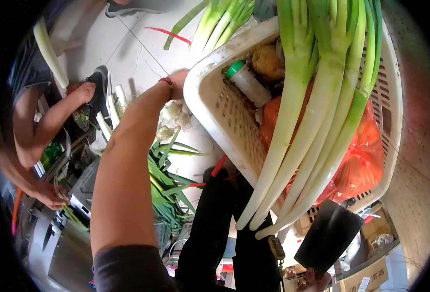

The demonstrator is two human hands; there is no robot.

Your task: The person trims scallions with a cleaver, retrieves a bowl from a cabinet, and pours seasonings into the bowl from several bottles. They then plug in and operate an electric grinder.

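Note:
My left arm reaches forward to the floor, and my left hand is beside the white plastic basket, its fingers hidden from me. Just below that hand are whitish leek roots. At the lower right, my right hand is wrapped round the handle of a cleaver, whose broad dark blade points up. Several long leeks lie across the basket, white ends toward me and green tops away.
Inside the basket are a green-lidded jar and an orange plastic bag. More leeks with a red tie lie on the tiled floor. Green leaves are heaped near my legs. At left, another person's hand holds a green stalk.

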